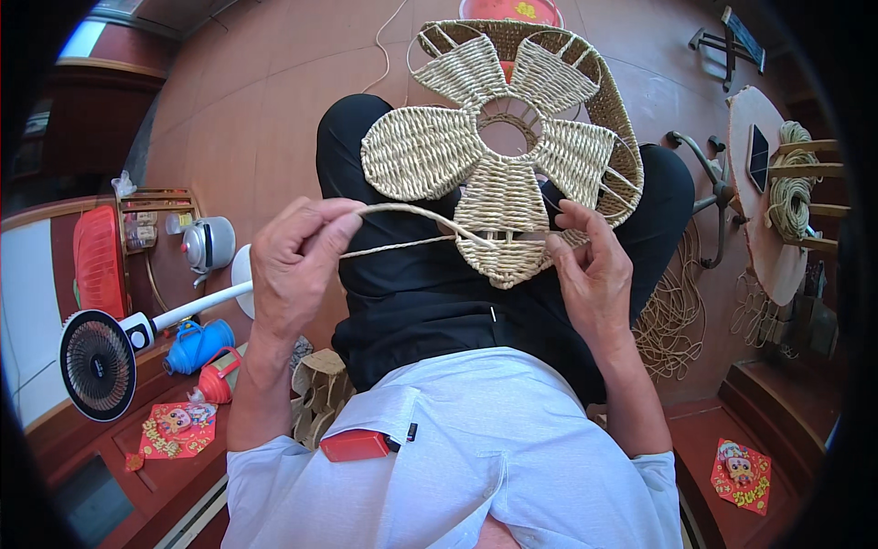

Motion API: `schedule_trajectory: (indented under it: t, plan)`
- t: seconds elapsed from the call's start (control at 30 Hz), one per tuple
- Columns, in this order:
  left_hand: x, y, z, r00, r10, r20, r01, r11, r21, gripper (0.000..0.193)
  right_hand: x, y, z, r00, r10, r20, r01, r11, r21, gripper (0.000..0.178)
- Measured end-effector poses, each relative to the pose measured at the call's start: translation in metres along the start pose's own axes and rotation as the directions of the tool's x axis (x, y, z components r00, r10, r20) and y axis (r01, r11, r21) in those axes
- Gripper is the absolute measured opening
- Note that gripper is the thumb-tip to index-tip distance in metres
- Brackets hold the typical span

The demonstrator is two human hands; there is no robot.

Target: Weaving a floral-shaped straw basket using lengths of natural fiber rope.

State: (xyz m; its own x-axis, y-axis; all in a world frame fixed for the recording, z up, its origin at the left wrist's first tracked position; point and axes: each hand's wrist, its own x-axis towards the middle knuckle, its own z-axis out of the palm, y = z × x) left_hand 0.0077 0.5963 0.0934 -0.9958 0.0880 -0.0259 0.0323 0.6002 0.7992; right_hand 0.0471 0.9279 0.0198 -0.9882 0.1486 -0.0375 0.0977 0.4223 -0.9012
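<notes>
At centre frame, a cord (402,212) is pinched in the closed fingers of the left hand (294,267) and drawn taut toward the weave (503,151). The lowest petal is gripped by the right hand (594,274). The weave, propped on the lap, is judged light, stiff-ribbed, yet frayable; it is best held by a finished petal's rim.

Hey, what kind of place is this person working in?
Probably a home used as a craft workspace: a small fan and kettle stand at one side, rope coils hang on the other, and a flower-shaped woven piece rests on the lap.
</notes>
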Motion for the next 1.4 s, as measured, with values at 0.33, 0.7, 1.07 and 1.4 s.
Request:
schedule_trajectory:
  t: [0.33,0.7,1.07,1.4]
  plan:
    - [-0.007,0.001,0.025,0.994,0.090,-0.064,-0.073,0.972,0.224,0.006,0.016,-0.019,-0.019,0.806,0.320,0.498,-0.442,0.885,0.147,0.065]
    - [-0.031,-0.020,0.054,0.924,-0.361,0.123,0.378,0.911,-0.164,0.015,0.053,-0.012,-0.011,0.475,0.414,0.777,-0.836,0.486,0.253,0.046]
    - [-0.016,-0.034,0.051,0.903,-0.377,0.208,0.406,0.906,-0.121,0.019,0.050,-0.012,-0.005,0.497,0.434,0.752,-0.845,0.438,0.306,0.047]
    - [0.001,-0.030,0.045,0.891,-0.378,0.252,0.393,0.920,-0.011,0.020,0.045,-0.012,0.003,0.528,0.472,0.706,-0.835,0.440,0.331,0.044]
